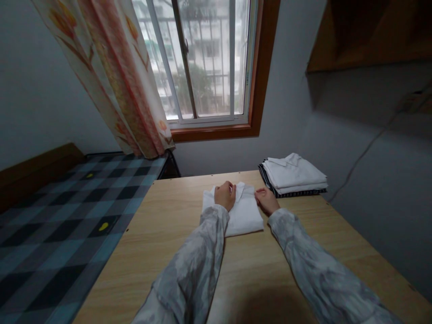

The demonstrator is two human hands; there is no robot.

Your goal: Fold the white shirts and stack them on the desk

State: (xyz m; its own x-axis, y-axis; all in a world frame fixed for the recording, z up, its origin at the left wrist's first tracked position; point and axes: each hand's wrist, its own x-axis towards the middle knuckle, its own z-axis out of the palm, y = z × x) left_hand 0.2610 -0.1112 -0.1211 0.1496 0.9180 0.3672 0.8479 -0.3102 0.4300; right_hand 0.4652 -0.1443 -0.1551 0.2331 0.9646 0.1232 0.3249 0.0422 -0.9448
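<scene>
A white folded shirt point(244, 218) lies on the wooden table in front of me, its collar toward the far side. My left hand point(225, 195) rests over the collar area, fingers curled closed on the cloth; its fingertips are partly hidden. At the shirt's upper right edge, my right hand point(267, 201) pinches the fabric between thumb and fingers. Both forearms wear grey patterned sleeves, and the left one covers part of the shirt's left side.
A stack of folded white shirts point(293, 173), with dark striped cloth beneath, sits at the table's far right. The wooden table point(175, 211) borders a bed with a checked sheet point(74, 211) on the left. Behind are a window point(209, 67), a curtain point(118, 76) and a hanging cable point(364, 153).
</scene>
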